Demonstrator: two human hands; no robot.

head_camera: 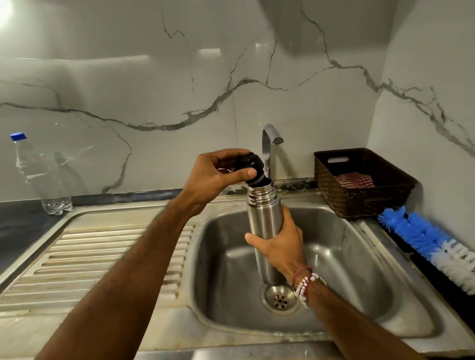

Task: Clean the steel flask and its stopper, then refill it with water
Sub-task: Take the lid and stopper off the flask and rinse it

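A tall steel flask (262, 214) stands upright over the sink basin (350, 278), above the drain. My right hand (280, 247) is wrapped around its lower body. My left hand (216, 173) grips the black stopper (251, 166), which is tilted at the flask's threaded mouth, its lower end just inside the rim. The tap (270, 141) rises behind the flask; no water runs from it.
A clear plastic bottle (38, 177) with a blue cap stands at the back left. A ribbed steel drainboard (95, 260) lies left of the basin. A dark woven basket (363, 182) holding a striped cloth sits back right. A blue-and-white bottle brush (437, 247) lies along the right counter.
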